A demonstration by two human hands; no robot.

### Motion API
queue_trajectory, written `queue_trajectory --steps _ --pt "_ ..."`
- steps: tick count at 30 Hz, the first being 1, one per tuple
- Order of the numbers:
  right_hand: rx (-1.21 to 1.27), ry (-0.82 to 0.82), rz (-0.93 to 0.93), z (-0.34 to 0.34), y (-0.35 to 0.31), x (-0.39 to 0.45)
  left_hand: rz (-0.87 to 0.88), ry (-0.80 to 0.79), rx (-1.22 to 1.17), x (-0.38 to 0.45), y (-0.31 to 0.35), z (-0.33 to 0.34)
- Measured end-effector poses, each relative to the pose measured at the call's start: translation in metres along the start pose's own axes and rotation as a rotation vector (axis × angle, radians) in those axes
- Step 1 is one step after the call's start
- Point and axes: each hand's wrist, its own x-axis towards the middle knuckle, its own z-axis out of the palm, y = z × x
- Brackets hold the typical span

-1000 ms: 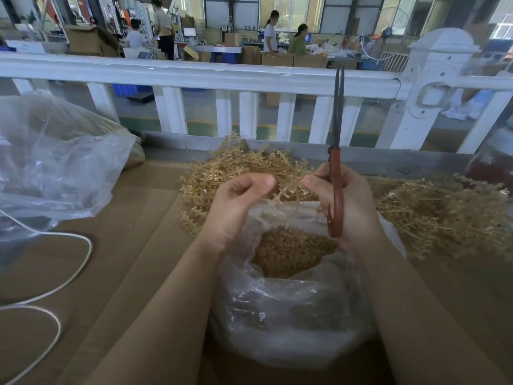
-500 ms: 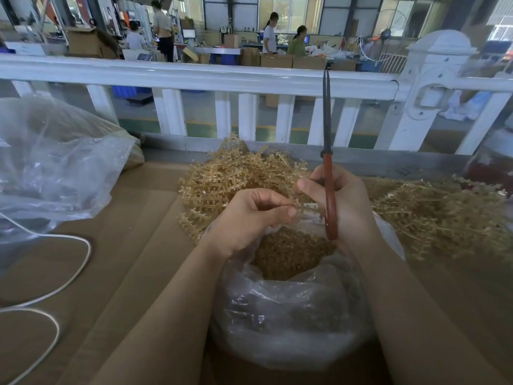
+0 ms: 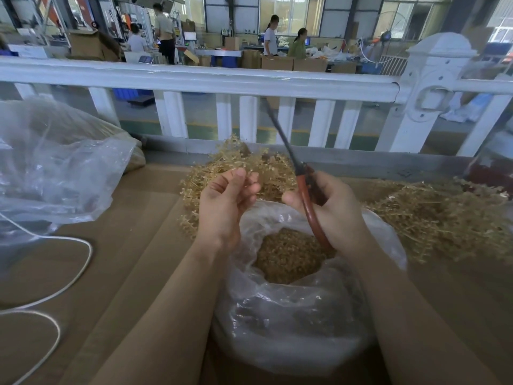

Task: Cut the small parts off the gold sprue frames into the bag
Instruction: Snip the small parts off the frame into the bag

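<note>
Gold frame (image 3: 251,173) pinched in our left hand (image 3: 226,201), right hand (image 3: 330,207) gripping scissors (image 3: 304,187); cuts beyond bag (image 3: 291,301) mouth may spill parts.

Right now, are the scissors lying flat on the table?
No, the right hand grips the scissors above the bag, with the blades pointing up toward the white railing.

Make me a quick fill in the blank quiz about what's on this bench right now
1. The right hand grips scissors with ____ handles.
2. Cut gold parts lie inside a clear plastic ____.
3. The scissor blades point up toward the white ____.
4. On the cardboard at far left lies a white ____.

Missing words: red; bag; railing; cable
</note>
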Motion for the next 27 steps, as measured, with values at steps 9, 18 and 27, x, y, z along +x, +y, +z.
queue_trajectory --steps 9,18,27 --pt "-0.530 -0.074 -0.004 -0.004 0.017 -0.002 0.024 -0.065 -0.020 0.005 -0.005 -0.006" --pt "-0.720 -0.047 -0.086 -0.002 0.023 -0.002 0.031 -0.049 -0.008 0.004 -0.009 -0.005" --pt "-0.793 -0.001 -0.075 0.000 0.023 -0.002 -0.007 -0.065 -0.053 0.001 -0.009 -0.003"
